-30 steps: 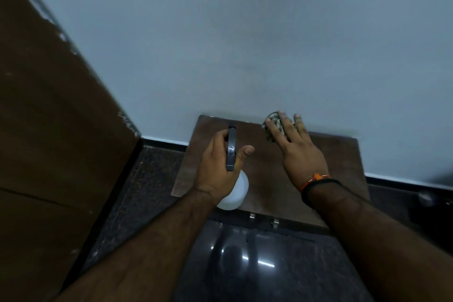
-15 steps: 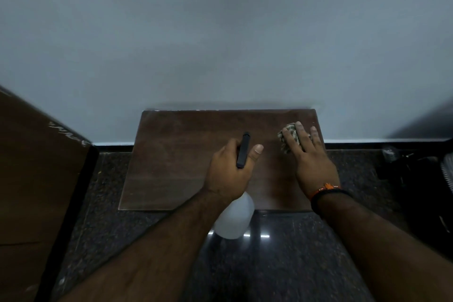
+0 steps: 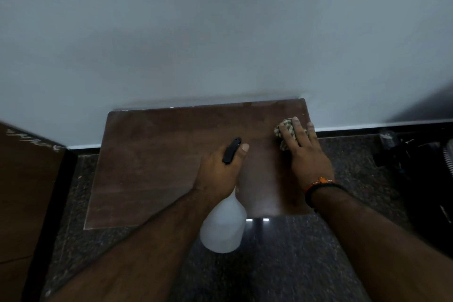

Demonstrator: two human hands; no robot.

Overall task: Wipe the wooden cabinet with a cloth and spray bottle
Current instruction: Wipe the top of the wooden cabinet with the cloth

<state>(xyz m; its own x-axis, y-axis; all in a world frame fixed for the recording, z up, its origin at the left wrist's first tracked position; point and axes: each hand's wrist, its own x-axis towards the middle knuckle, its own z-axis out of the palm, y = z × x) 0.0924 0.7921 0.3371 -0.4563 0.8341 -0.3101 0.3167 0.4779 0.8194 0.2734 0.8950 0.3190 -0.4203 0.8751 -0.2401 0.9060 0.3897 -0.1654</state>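
A low wooden cabinet with a dark brown top stands against the pale wall. My left hand hovers over its middle, gripping a white spray bottle by the neck, with the black nozzle pointing away from me. My right hand presses a crumpled checked cloth flat onto the far right corner of the cabinet top. The fingers cover most of the cloth.
A tall brown wooden panel stands at the left. The floor is dark speckled stone. Dark objects lie on the floor at the right, by the black skirting along the wall.
The view has swung left, bringing the whole cabinet top into sight. My right hand has slid the cloth toward the far right corner. My left hand keeps the bottle over the middle.
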